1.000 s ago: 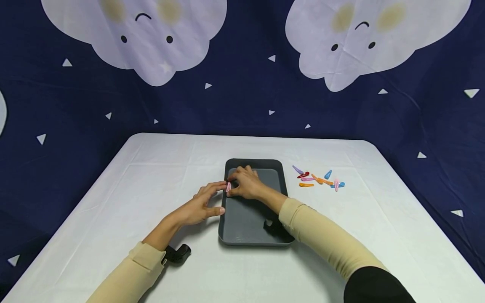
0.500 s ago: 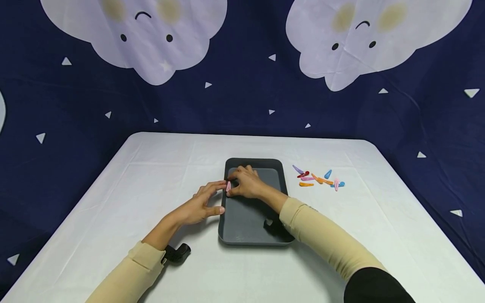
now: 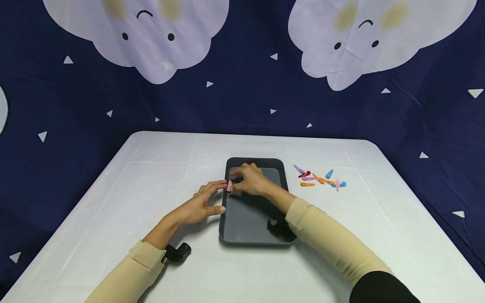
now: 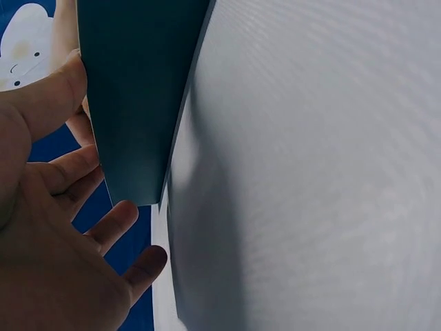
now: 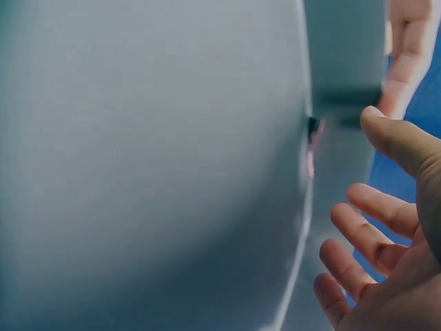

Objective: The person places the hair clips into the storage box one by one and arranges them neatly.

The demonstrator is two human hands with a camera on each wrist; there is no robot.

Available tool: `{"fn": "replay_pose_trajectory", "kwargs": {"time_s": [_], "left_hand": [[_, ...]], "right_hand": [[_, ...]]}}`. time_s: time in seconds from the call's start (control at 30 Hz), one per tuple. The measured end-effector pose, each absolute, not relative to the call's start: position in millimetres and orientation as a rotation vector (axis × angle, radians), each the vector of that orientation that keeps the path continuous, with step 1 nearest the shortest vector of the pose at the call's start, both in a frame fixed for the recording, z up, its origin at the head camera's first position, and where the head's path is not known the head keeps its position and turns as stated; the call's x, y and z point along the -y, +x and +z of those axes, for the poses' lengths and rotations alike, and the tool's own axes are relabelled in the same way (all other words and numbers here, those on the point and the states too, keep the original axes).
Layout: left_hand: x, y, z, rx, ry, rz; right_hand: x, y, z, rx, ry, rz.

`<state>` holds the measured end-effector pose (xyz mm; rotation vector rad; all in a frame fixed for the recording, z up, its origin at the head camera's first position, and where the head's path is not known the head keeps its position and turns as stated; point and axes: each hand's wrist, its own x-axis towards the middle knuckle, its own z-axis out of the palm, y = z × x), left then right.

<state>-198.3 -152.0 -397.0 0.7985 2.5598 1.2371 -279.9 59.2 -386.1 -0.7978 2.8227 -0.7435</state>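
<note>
A pink snap hair clip (image 3: 229, 185) leans against the inside of the left wall of a dark grey baking tray (image 3: 242, 227). In the right wrist view the same pink clip (image 5: 311, 158) shows blurred where wall meets floor. My right hand (image 3: 253, 181) hovers over the tray beside it; thumb and fingers (image 5: 348, 214) are spread apart and hold nothing. Outside the tray, my left hand (image 3: 198, 205) has its fingertips at the left rim near the clip and its thumb lower along that rim. The left wrist view shows those fingers (image 4: 72, 165) extended along the outer wall.
Right of the tray lies a loose group of hair clips: a purple one (image 3: 299, 168), a dark red one (image 3: 304, 174), blue (image 3: 329, 174), orange (image 3: 307, 184) and pink (image 3: 337, 184). The table wears a white cloth (image 3: 170, 155); a dark blue curtain (image 3: 242, 105) hangs behind.
My right hand has let go of the pink hair clip, and its fingers have drawn slightly right, away from the wall. The clip stays at the left wall. My left hand keeps its place.
</note>
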Motion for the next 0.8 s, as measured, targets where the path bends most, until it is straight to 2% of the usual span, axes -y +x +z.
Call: {"fn": "replay_pose_trajectory", "kwargs": {"time_s": [0.4, 0.8], "left_hand": [[151.7, -198.1, -396.1, -2.541, 0.778, 1.255], [151.8, -198.1, -396.2, -2.547, 0.771, 1.235]], "right_hand": [[-96.2, -268.0, -354.2, -2.873, -0.748, -0.909], [-158.5, -262.7, -338.6, -2.943, -0.661, -0.964]]}}
